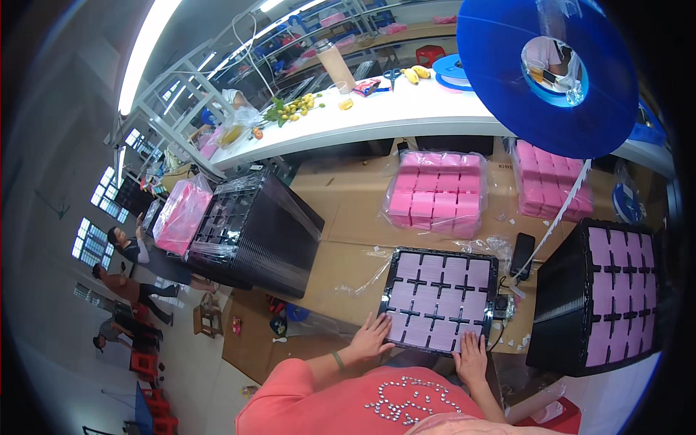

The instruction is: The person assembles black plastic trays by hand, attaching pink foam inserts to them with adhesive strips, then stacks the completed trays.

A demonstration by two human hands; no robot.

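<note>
Against the black divided tray [494,279], my left hand [371,337] and right hand [473,357] lie open, apparently gripping nothing; uneven pressure, I judge, could dislodge lilac inserts [449,303].

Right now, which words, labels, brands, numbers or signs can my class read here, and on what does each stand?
Nothing here can be quoted reliably.
Cardboard: small dark marks beside the pink blocks, too small to read.
Red packet: any print is too blurred.
Black tray: no lettering visible.
Shirt: shiny studs, no words visible.
</note>
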